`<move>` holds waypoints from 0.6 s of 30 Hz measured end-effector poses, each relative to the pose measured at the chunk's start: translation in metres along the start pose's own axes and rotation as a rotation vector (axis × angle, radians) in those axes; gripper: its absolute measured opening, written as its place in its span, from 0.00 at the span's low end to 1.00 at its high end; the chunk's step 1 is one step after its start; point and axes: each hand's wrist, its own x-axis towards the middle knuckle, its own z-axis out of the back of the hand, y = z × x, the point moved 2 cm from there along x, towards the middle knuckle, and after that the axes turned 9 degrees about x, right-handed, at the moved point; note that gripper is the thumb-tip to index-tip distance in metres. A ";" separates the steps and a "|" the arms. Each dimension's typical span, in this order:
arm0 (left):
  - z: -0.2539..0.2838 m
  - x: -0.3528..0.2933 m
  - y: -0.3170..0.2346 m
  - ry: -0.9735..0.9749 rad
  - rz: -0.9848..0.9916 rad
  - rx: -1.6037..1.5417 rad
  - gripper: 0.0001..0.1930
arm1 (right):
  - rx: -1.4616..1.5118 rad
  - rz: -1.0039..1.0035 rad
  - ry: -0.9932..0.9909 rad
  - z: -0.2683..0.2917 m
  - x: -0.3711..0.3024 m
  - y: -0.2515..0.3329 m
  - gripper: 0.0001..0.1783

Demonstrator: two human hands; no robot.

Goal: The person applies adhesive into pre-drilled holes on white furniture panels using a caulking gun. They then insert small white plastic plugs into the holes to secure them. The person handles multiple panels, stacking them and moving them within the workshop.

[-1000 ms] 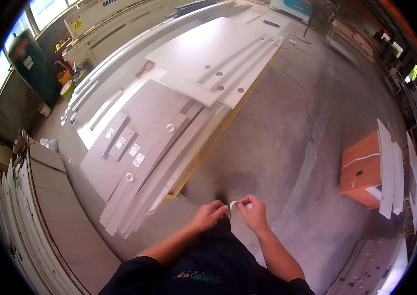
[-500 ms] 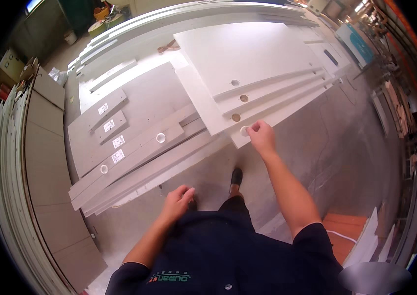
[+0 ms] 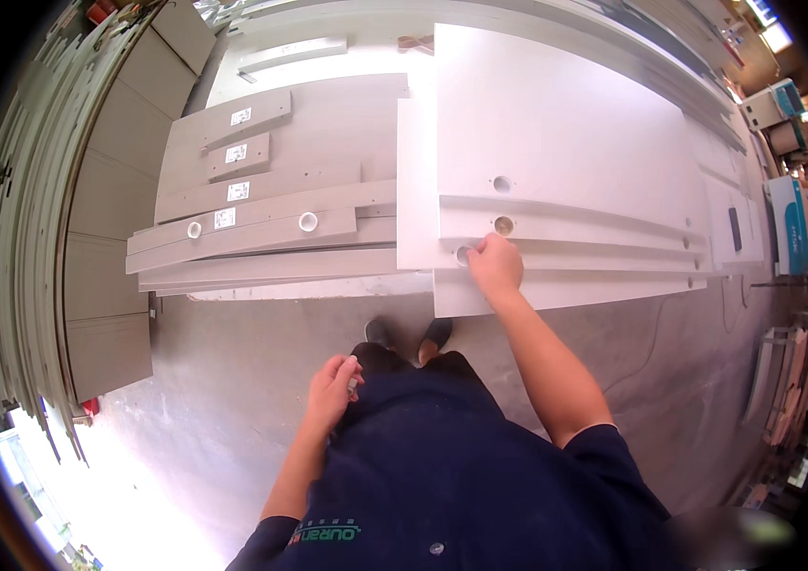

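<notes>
My right hand [image 3: 499,266] is closed, with its fingertips at a white round cap [image 3: 463,255] at a hole near the left end of a white panel. The fingers hide part of the cap. On the panel behind, a brown-looking round hole [image 3: 504,226] shows just beyond my knuckles. A paler round hole [image 3: 502,184] sits in the top white panel [image 3: 556,114]. My left hand [image 3: 331,387] hangs in front of my body, its fingers curled round something small and whitish that I cannot make out.
Grey panels [image 3: 328,124] with white labels lie stacked to the left. Two white round caps, one on the left [image 3: 195,230] and one on the right [image 3: 308,222], sit in a grey strip. Upright boards [image 3: 109,190] stand at far left. A cable [image 3: 656,333] lies on the floor at right.
My right hand has moved from over the front white panel to the hole on the panel behind, bringing the white cap there. The view has turned; my left hand remains low.
</notes>
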 end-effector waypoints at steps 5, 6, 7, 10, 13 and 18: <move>-0.007 0.010 -0.003 -0.017 -0.001 -0.050 0.16 | -0.205 0.017 0.141 0.002 0.003 0.006 0.13; -0.006 0.013 -0.005 -0.016 -0.004 -0.045 0.16 | -0.256 0.050 0.132 0.001 0.004 0.006 0.13; -0.004 0.016 -0.006 -0.016 -0.008 -0.039 0.16 | -0.275 0.053 0.134 0.002 0.003 0.006 0.13; -0.002 0.022 -0.006 -0.033 -0.016 -0.096 0.15 | -0.246 0.181 0.125 0.006 0.000 0.012 0.13; -0.002 0.021 -0.003 -0.019 -0.017 -0.123 0.15 | -0.162 0.431 0.151 0.010 -0.015 -0.008 0.11; 0.000 0.031 0.014 0.044 -0.012 -0.117 0.15 | -0.445 0.438 0.309 0.017 -0.035 -0.003 0.19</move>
